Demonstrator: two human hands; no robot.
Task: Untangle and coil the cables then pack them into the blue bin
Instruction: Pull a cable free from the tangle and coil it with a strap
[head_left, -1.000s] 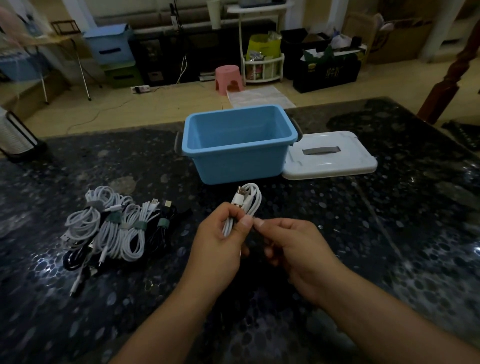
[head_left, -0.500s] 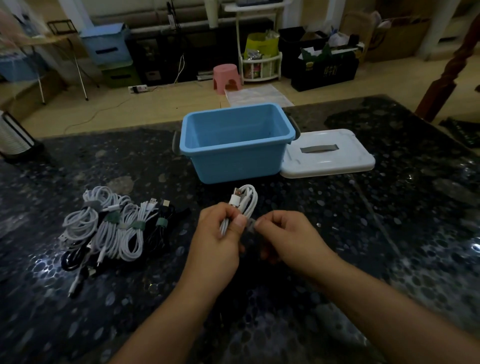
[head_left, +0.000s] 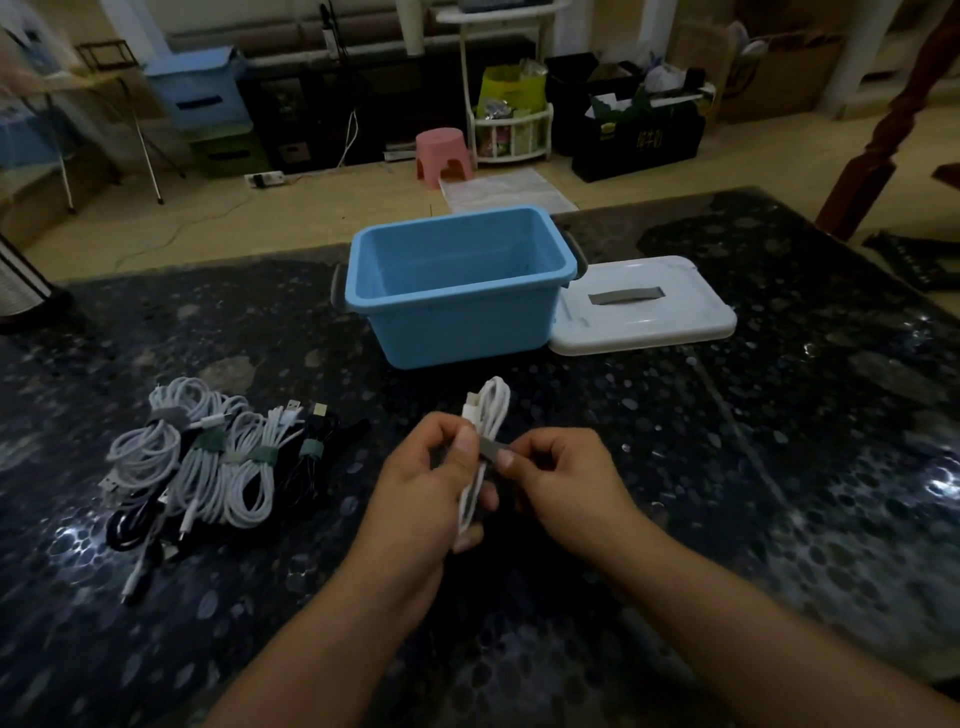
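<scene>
My left hand (head_left: 426, 483) grips a coiled white cable (head_left: 491, 410) upright above the dark table, its loop and plug sticking out over my fingers. My right hand (head_left: 561, 480) pinches a short grey strap (head_left: 491, 448) that runs across the coil's middle to my left thumb. The blue bin (head_left: 457, 306) stands open just beyond my hands, and nothing shows inside it. Several coiled and strapped cables (head_left: 208, 462), white and black, lie in a bunch on the table at my left.
The bin's white lid (head_left: 644, 306) lies flat against the bin's right side. The dark speckled table (head_left: 779, 467) spreads wide around my hands. Beyond its far edge are a pink stool (head_left: 444, 156), storage boxes and a wooden post (head_left: 878, 156).
The grey strap has come into view, stretched between my right fingertips and my left thumb across the coil. Both hands have stayed in front of the bin.
</scene>
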